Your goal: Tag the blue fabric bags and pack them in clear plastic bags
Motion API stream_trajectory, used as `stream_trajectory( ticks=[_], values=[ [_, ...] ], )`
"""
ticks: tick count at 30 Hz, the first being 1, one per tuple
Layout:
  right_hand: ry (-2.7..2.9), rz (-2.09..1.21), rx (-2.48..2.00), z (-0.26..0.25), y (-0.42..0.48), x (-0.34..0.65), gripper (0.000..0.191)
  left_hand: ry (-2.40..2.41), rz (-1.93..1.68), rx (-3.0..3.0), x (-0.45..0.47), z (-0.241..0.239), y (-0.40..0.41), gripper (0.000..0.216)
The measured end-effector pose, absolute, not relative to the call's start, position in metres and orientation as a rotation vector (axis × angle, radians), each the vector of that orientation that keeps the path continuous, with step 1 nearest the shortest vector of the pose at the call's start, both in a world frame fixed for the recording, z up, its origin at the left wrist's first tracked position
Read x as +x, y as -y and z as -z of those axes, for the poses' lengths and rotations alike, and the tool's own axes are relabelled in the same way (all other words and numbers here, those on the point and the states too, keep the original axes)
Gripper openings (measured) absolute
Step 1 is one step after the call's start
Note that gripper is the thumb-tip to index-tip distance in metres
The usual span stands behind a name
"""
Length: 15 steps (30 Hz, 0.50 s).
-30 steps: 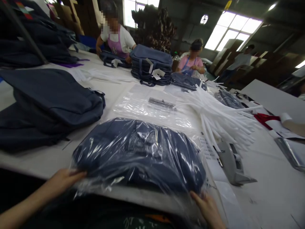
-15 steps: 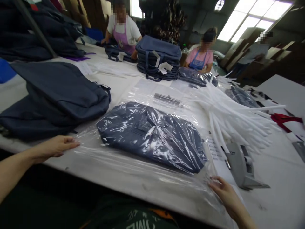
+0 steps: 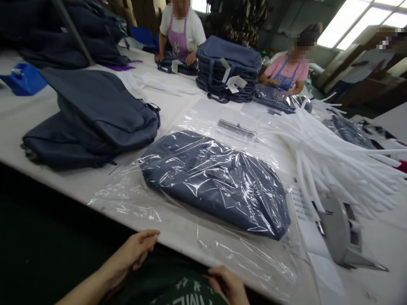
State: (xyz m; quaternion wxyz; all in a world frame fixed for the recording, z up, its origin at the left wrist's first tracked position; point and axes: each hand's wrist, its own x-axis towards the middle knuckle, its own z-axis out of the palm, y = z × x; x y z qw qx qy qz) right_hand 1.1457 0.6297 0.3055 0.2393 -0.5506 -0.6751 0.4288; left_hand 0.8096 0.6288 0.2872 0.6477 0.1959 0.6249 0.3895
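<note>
A dark blue bag (image 3: 210,178) lies flat inside a clear plastic bag (image 3: 127,199) spread over the table's near edge. My left hand (image 3: 135,254) is in front of that edge, apart from the plastic, with thumb and fingers pressed together. Whatever it may pinch is too small to make out. Lower and to the right, my right hand (image 3: 227,284) is curled close to my dark green clothing (image 3: 184,292), beside a small orange strip. Its fingertips are partly hidden, so I cannot see what they hold.
Another dark blue bag (image 3: 104,114) lies at left, near a blue tape dispenser (image 3: 28,79). White strips (image 3: 337,156) and a grey tape dispenser (image 3: 341,233) are at right. Behind stands a stack of blue bags (image 3: 229,67); two co-workers (image 3: 179,34) (image 3: 288,70) handle bags there.
Both hands have let go of the plastic bag's open end and drawn back toward my body, closer together. The plastic now lies loose. The view has shifted.
</note>
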Motion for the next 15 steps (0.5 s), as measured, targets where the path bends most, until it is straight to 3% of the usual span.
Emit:
stream_trajectory(
  ticks=[2,4,9,15],
  values=[
    [2.008,-1.465,-1.291,-0.298,-0.649,1.100,0.032,-1.207,-1.000,0.340,0.844,-0.299,-0.654,0.064],
    [2.125,-1.530,-1.180,-0.298,-0.668,1.072,0.039,-1.112,-1.098,0.291,0.856,-0.312,-0.676,0.055],
    [2.419,-1.199,-1.076,-0.307,-0.683,1.062,0.054,-1.263,-1.244,0.310,0.836,-0.319,-0.677,0.050],
    [2.423,-1.037,-1.116,-0.307,-0.681,1.065,0.043,-1.298,-1.494,-0.096,0.825,-0.303,-0.671,0.047]
  ],
)
